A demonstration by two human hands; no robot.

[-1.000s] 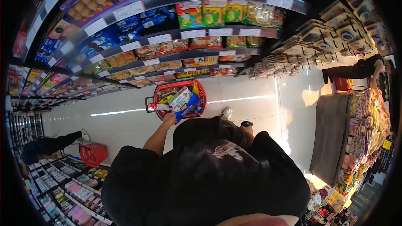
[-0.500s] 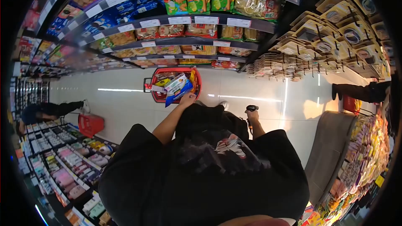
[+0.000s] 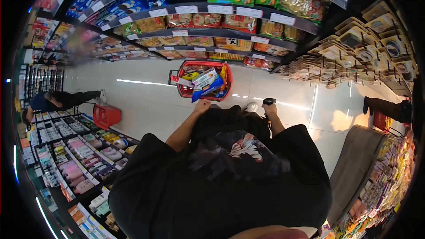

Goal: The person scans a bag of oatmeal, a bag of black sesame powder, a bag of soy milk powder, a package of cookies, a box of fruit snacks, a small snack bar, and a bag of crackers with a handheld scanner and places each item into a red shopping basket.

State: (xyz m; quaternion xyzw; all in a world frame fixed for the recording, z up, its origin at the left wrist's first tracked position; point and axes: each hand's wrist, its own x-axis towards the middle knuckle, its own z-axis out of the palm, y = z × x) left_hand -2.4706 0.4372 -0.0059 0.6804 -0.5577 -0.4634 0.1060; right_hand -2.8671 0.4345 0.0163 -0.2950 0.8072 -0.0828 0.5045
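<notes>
My left hand (image 3: 202, 106) hangs just below the near edge of a red shopping basket (image 3: 229, 89). Its fingers look curled, with nothing visible in them. On top of the goods in the basket, a blue and white snack package (image 3: 208, 87) lies tilted, its lower end over the near rim, a little above that hand. Beside my right leg, my right hand (image 3: 269, 109) is closed around a black handle (image 3: 268, 101); what the handle belongs to is mostly hidden.
Shelves of packaged biscuits (image 3: 239, 22) rise ahead. Hanging accessory cards (image 3: 345, 57) are at the right, near a grey padded panel (image 3: 356, 168). Another person (image 3: 66, 99) with a red basket (image 3: 106, 116) is at the left; a person's legs (image 3: 385, 108) show far right.
My left hand has drawn back from the package toward my body, and the package now sits lower in the basket. The view has shifted slightly; my right hand keeps its grip.
</notes>
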